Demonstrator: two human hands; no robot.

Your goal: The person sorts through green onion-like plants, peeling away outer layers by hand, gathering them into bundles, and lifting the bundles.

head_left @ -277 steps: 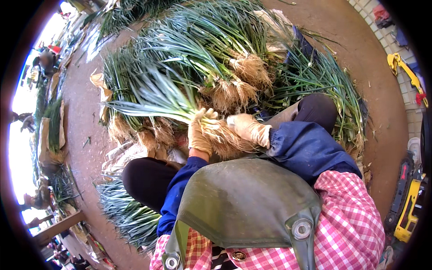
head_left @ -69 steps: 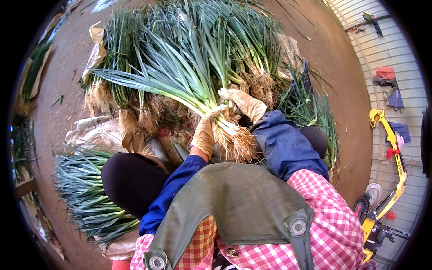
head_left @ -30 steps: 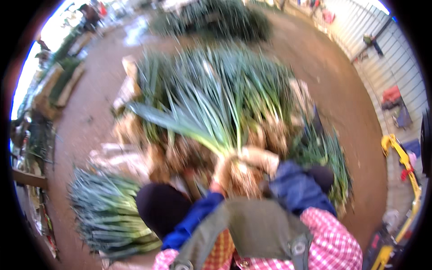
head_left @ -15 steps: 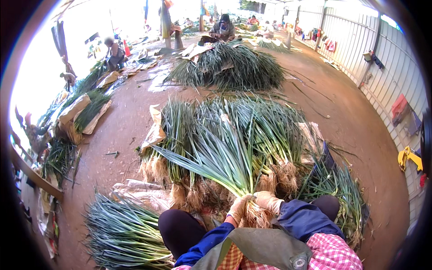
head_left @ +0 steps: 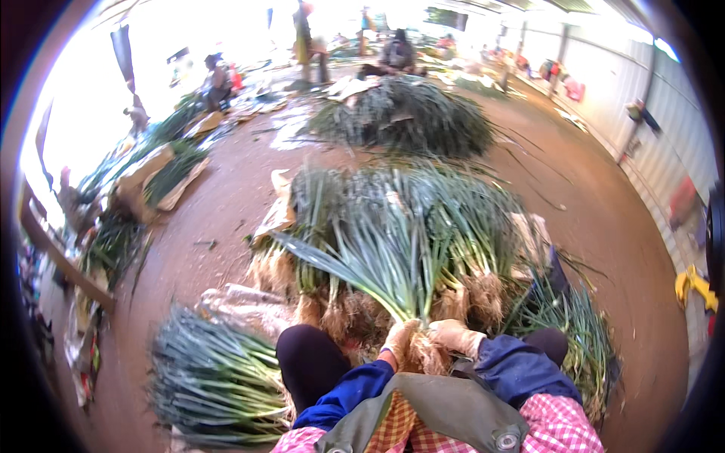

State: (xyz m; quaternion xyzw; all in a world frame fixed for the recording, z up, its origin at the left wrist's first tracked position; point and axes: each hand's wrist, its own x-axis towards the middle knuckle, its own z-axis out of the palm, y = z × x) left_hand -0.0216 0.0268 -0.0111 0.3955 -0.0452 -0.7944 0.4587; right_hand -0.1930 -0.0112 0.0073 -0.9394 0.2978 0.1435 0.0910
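A bunch of leeks [head_left: 393,275] with long blue-green leaves fans out away from me, its pale root ends [head_left: 427,355] toward my lap. My left hand [head_left: 398,340], in a tan glove, is closed around the left side of the stems just above the roots. On the other side my right hand [head_left: 455,337], gloved alike, is closed against the same stem bases, its fingertips partly hidden. Just beyond lie several more leek bundles [head_left: 483,234], side by side, their hairy roots facing me.
Another leek pile [head_left: 215,385] lies beside my left knee [head_left: 310,366], and loose greens [head_left: 581,340] lie at my right. Farther off, a large heap [head_left: 408,121] stands before a seated person [head_left: 398,53]. A metal wall [head_left: 604,83] runs along the right.
The whole view has shifted, so the scene sits farther right, and it is blurred. Both hands keep hold of the same leek bunch, with little visible change in grip.
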